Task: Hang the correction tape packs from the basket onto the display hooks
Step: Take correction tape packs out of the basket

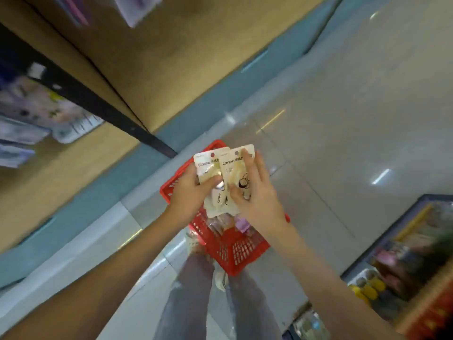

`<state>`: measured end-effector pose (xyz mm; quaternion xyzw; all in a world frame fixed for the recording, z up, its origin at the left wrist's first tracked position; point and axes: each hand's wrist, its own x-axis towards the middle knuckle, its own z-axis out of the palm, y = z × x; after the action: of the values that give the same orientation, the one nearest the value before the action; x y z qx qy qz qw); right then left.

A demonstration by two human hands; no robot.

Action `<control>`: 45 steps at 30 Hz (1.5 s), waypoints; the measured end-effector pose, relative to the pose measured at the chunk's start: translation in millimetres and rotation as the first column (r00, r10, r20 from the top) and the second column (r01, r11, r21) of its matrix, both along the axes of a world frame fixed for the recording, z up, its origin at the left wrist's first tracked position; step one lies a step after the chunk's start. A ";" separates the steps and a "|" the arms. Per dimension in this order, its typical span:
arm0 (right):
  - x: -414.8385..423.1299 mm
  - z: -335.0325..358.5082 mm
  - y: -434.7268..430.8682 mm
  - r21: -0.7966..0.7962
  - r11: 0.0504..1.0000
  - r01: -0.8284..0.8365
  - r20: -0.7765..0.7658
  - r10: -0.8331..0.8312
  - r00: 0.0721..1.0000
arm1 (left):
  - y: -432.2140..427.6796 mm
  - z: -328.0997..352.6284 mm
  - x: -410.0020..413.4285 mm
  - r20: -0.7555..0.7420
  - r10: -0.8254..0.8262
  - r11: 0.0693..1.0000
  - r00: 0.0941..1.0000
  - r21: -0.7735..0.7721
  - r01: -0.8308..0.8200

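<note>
Two bare forearms reach down and forward over the person's jeans-clad legs (191, 290). The left grip (188, 190) is curled round a fanned handful of correction tape packs (208, 165), thumb across their fronts, holding them just above the red basket (235, 251) on the floor. The right grip (257, 195) lies spread on the front pack, fingers nearly straight and thumb pressed to its face. I'd judge it is peeling one pack off the fan, so this is the sorting step, with this handful not yet hung. Next calls for a turn left and up to the display shelf (49, 111), whose hooks are too blurred to make out.
</note>
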<state>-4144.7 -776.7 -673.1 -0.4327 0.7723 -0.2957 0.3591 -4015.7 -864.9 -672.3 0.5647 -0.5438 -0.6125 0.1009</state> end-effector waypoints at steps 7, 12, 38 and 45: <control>-4.6 236.1 -46.1 -0.247 0.945 -0.213 -0.171 0.174 0.970 | -34.3 240.5 10.7 -0.138 0.049 0.944 0.989 -0.317 -0.091; 28.3 361.3 -71.3 -0.350 0.851 -0.392 -0.280 0.304 0.910 | -37.6 373.4 54.4 -0.211 0.094 0.834 0.973 -0.518 -0.193; 291.5 617.3 -228.9 -0.764 0.537 -0.358 -0.331 0.150 0.932 | -110.7 605.1 395.6 -0.341 0.179 0.460 0.923 -0.801 -0.384; 286.6 625.5 -244.0 -0.679 0.588 -0.440 -0.474 0.106 0.874 | -138.3 606.0 381.8 -0.342 0.150 0.469 0.928 -0.802 -0.371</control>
<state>-3858.1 -1020.7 -47.6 -0.7081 0.5481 -0.4447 0.0229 -3633.9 -1003.2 -66.3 0.4447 -0.6656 -0.3009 0.5184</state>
